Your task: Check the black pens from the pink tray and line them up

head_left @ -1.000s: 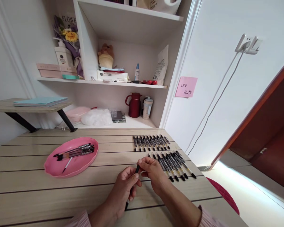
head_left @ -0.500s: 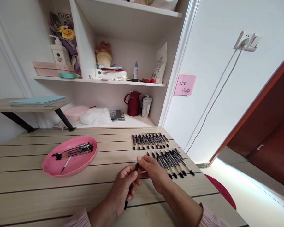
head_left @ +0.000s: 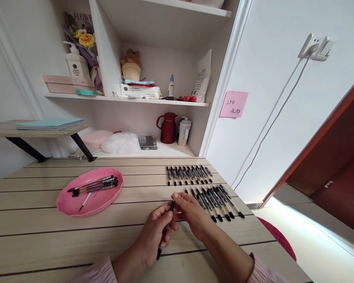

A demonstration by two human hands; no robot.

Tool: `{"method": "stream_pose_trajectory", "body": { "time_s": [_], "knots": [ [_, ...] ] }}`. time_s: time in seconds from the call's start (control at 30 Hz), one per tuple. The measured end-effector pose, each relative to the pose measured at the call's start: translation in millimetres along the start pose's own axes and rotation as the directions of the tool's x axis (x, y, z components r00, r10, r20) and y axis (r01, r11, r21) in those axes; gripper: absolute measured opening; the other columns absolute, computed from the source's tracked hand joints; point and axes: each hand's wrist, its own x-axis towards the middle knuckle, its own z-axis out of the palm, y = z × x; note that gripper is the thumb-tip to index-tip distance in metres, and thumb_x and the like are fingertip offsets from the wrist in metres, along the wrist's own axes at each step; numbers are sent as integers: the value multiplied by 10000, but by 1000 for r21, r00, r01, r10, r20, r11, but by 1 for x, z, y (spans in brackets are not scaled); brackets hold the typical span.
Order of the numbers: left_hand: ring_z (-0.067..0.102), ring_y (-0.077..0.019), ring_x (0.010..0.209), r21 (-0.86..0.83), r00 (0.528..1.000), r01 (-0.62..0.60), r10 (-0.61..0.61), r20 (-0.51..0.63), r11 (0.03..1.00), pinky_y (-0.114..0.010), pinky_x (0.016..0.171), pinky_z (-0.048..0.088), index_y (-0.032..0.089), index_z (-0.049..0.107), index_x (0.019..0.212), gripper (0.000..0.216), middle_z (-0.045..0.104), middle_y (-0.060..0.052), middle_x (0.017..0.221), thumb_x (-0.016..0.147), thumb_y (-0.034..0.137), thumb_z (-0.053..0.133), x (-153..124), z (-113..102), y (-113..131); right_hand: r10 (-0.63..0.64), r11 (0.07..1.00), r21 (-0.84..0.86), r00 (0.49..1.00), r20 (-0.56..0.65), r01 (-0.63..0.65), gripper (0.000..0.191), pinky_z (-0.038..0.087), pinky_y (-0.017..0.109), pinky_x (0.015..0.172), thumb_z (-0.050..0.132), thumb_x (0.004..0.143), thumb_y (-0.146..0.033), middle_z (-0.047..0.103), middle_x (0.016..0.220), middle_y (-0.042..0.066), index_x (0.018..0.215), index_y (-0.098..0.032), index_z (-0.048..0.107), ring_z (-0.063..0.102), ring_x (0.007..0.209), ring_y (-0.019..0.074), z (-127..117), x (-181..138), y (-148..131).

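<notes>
My left hand (head_left: 153, 236) is wrapped round a black pen (head_left: 159, 252), which slants upward between the fingers. At the pen's upper end, the thumb and fingers of my right hand (head_left: 196, 218) are closed on its tip; whether they hold a separate small part there is hidden. Just beyond my right hand lies a row of pens (head_left: 214, 202) with clear barrels and black caps, partly covered by that hand. Farther back is a second row of pens (head_left: 189, 175). On the left, a pink tray (head_left: 73, 211) holds several pens (head_left: 97, 186) and a thin white stick (head_left: 84, 201).
All of this rests on a wooden table (head_left: 47, 247) with dark grooves. A raised stand (head_left: 61, 133) with booklets is at the back left. Behind the table are shelves with a red jug (head_left: 168, 127) and a tumbler (head_left: 184, 131). A red stool (head_left: 279, 237) stands at the right.
The camera view has shifted slightly, so everything sits a little farther right. Both hands keep their hold on the pen with hardly any movement.
</notes>
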Motion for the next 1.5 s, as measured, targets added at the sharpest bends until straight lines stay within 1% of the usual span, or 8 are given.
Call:
{"method": "stream_pose_trajectory", "body": {
  "time_s": [0.1,0.23,0.4,0.53,0.97,1.1,1.27,1.5],
  "knots": [
    [290,-4,311,-7,1000,14,-14,-3,1000,-154,315,131,176,509,856,235,528,48,582,759,390,524,0,0,0,-27,1000,2,1000,8,27,354,382,227,515,697,593,-457,523,522,-31,621,-145,530,431,450,62,0,2,2],
    [296,-5,303,-9,1000,20,-20,6,1000,-156,312,136,174,515,855,244,537,46,578,752,394,531,1,-1,0,-60,989,140,998,30,56,331,405,233,558,719,578,-414,618,717,29,737,-149,599,532,594,107,-2,5,2],
    [310,-6,309,5,999,42,-42,15,999,-158,308,157,155,539,870,260,544,35,584,744,383,543,0,-1,0,-142,962,218,984,-108,163,293,411,206,559,725,590,-372,618,730,13,787,-181,623,562,684,118,-13,13,-9],
    [322,-10,309,12,998,57,-57,27,998,-162,310,166,152,554,888,278,550,31,586,727,377,564,-1,-1,-1,-146,964,198,976,-159,177,296,419,212,554,731,584,-363,616,708,8,799,-185,631,561,656,114,-21,16,-16],
    [426,-46,361,-70,1000,-19,21,17,997,-171,350,245,191,493,1089,424,548,41,576,747,438,538,-2,-1,3,-33,997,-64,999,11,34,324,377,231,576,754,539,-396,626,668,11,716,-139,665,505,581,87,-6,0,-5],
    [329,-1,323,-100,999,-11,15,45,995,-173,320,157,196,515,1064,417,583,11,732,709,402,589,-3,-1,6,-63,997,49,998,12,62,337,385,229,534,748,544,-414,612,660,4,713,-142,640,479,512,69,-6,2,-4],
    [277,5,316,-94,997,-11,19,81,995,-174,319,123,196,513,1053,358,560,22,710,745,373,554,-2,-1,5,-116,974,182,988,-99,132,328,440,221,553,744,557,-394,613,699,-2,761,-177,608,563,612,100,-12,7,-10],
    [323,-8,343,-113,1000,4,-6,-13,994,-170,327,149,200,494,1079,358,543,29,690,753,339,547,0,-4,4,-246,939,-293,947,-207,180,277,354,211,427,707,569,-375,561,526,-28,669,-179,539,505,474,101,-55,8,-23]
  ]
}}
